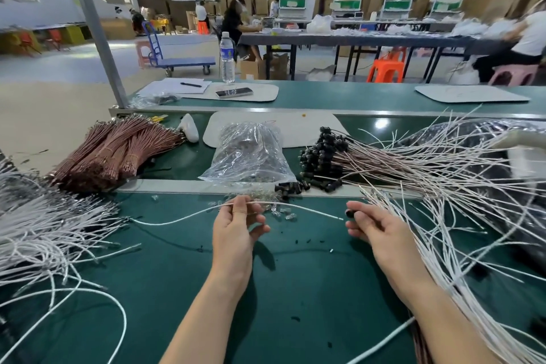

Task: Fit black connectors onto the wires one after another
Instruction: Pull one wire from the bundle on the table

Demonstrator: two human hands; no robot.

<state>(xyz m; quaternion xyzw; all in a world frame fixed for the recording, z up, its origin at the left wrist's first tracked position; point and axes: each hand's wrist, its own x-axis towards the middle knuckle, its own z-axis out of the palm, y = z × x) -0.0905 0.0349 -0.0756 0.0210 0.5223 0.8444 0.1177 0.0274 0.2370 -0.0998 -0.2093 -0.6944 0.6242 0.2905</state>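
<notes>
My left hand (236,223) pinches a thin white wire (310,209) between thumb and forefinger above the green bench. The wire runs left and right of the hand, and its bare right tip ends just short of my right hand (375,229). That hand pinches a small black connector (349,213) at its fingertips, level with the wire tip and a little apart from it. Loose black connectors (291,188) lie at the bench's raised strip. Wires fitted with black connectors (325,154) are piled behind on the right.
White wires (44,233) are heaped at the left, and more white wires (461,186) fan out at the right. A clear plastic bag (251,154) and bundled brown wires (118,151) lie behind. Small clear parts (283,213) are scattered near my left hand.
</notes>
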